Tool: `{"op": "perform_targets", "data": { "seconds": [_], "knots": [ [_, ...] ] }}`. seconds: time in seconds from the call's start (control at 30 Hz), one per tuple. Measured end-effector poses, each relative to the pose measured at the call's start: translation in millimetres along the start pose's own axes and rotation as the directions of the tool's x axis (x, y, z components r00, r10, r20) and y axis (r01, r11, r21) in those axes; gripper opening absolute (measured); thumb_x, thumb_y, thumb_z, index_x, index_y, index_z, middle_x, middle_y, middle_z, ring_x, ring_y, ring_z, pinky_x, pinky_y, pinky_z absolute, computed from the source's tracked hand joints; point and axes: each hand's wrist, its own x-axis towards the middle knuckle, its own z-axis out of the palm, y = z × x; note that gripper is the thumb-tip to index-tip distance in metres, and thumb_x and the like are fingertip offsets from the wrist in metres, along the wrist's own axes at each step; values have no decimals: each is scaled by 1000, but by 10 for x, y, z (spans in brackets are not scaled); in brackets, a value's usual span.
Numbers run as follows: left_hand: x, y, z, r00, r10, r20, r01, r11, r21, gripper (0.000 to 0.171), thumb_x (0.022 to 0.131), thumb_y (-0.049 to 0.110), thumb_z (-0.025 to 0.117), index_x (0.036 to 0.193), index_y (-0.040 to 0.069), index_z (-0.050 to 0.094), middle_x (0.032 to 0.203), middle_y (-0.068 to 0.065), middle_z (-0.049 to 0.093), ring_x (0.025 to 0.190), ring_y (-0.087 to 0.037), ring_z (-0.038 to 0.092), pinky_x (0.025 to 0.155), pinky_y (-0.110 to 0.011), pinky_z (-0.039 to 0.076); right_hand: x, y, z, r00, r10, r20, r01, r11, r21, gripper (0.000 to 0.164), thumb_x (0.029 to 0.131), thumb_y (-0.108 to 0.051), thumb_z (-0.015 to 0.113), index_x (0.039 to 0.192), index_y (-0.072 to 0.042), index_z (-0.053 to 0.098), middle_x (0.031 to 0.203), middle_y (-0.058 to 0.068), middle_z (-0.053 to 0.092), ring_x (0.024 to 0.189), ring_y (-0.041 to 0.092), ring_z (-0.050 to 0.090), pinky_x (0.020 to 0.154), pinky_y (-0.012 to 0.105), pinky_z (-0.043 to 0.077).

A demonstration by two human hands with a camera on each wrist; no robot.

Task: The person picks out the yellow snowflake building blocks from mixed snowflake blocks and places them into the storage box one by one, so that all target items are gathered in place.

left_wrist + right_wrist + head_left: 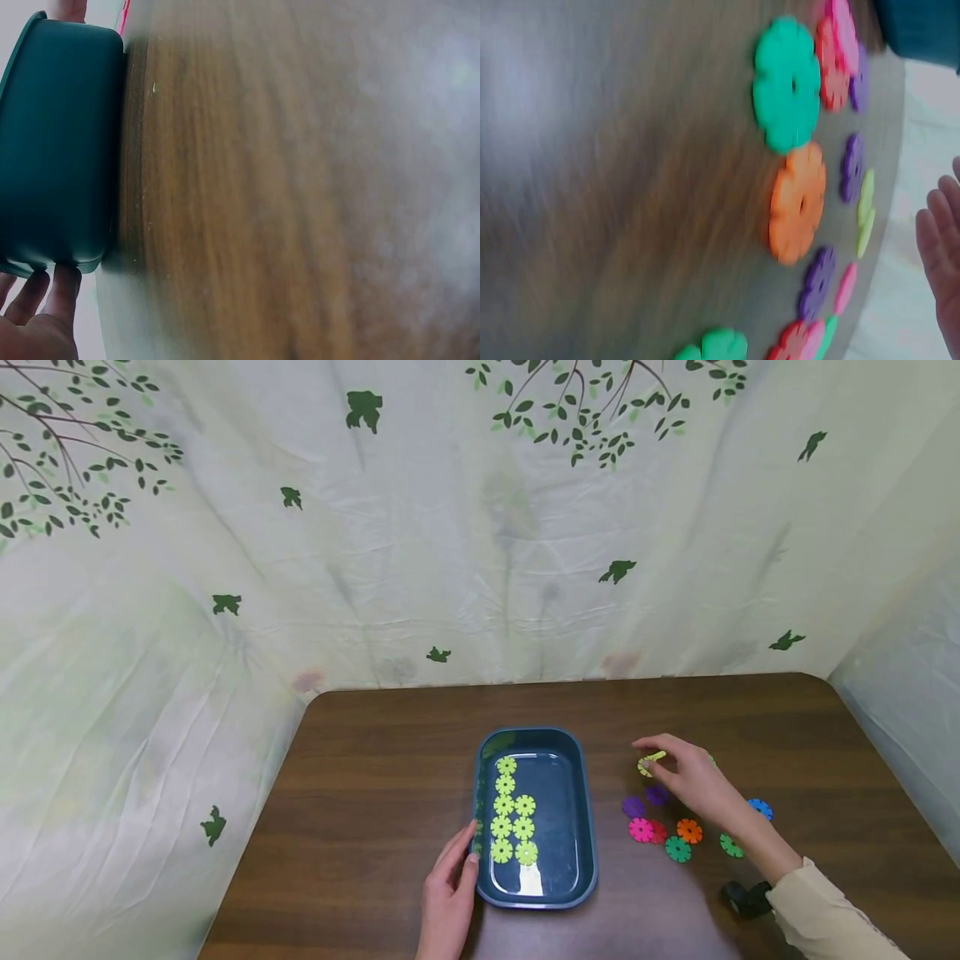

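A blue tray holds several yellow-green flower-shaped discs in two columns along its left side. My left hand rests against the tray's left wall, fingers touching its outside; in the left wrist view, fingertips meet the tray below its rim. My right hand hovers over yellow-green discs right of the tray. In the right wrist view, its fingers look extended, apart from two yellow-green discs on the table. Nothing shows in its grasp there, though the thumb is out of sight.
Near my right hand lie purple, pink, orange, teal, green and blue discs. My right forearm hides part of the group. A black device sits at my right wrist. Printed cloth hangs behind the wooden table.
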Motion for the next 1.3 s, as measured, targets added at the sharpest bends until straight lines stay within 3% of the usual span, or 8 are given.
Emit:
{"op": "perform_targets", "data": {
  "seconds": [0.27, 0.47, 0.7, 0.97, 1.3],
  "knots": [
    [1, 10, -4, 999, -31, 14, 31, 1000, 3, 43, 97, 5, 58, 135, 25, 61, 138, 0, 56, 131, -21, 47, 109, -43, 38, 76, 167, -93, 997, 55, 61, -52, 998, -47, 38, 90, 2, 67, 127, -3, 61, 123, 17, 62, 99, 33, 61, 84, 52, 55],
    [10, 7, -1, 999, -37, 16, 37, 999, 5, 43, 98, 6, 58, 135, 26, 61, 138, -1, 56, 132, -22, 47, 109, -44, 38, 105, 237, -107, 995, 85, 56, -79, 993, -90, 36, 91, 1, 66, 127, -1, 61, 122, 20, 61, 94, 32, 62, 78, 50, 55],
    [5, 11, -8, 999, -32, 18, 31, 999, 6, 42, 98, 6, 58, 135, 25, 61, 138, -1, 56, 131, -22, 47, 108, -43, 38, 145, 267, -89, 992, 111, 65, -104, 990, -100, 36, 91, 2, 65, 126, 1, 61, 122, 23, 61, 102, 38, 60, 83, 54, 53],
    [13, 25, -2, 998, -57, 27, 57, 998, 16, 41, 99, 9, 57, 136, 28, 61, 139, 0, 55, 132, -23, 46, 109, -46, 37, 190, 315, -57, 989, 131, 66, -124, 987, -103, 34, 88, 3, 68, 122, 2, 64, 116, 20, 63, 101, 36, 60, 84, 53, 53],
    [8, 1, -5, 999, -31, 18, 31, 1000, 3, 42, 98, 7, 58, 135, 26, 61, 138, 0, 55, 132, -21, 47, 109, -43, 37, 260, 334, -76, 986, 133, 105, -124, 988, -89, 31, 87, 1, 69, 118, 2, 66, 112, 18, 64, 98, 33, 59, 83, 51, 53]
  ]
}}
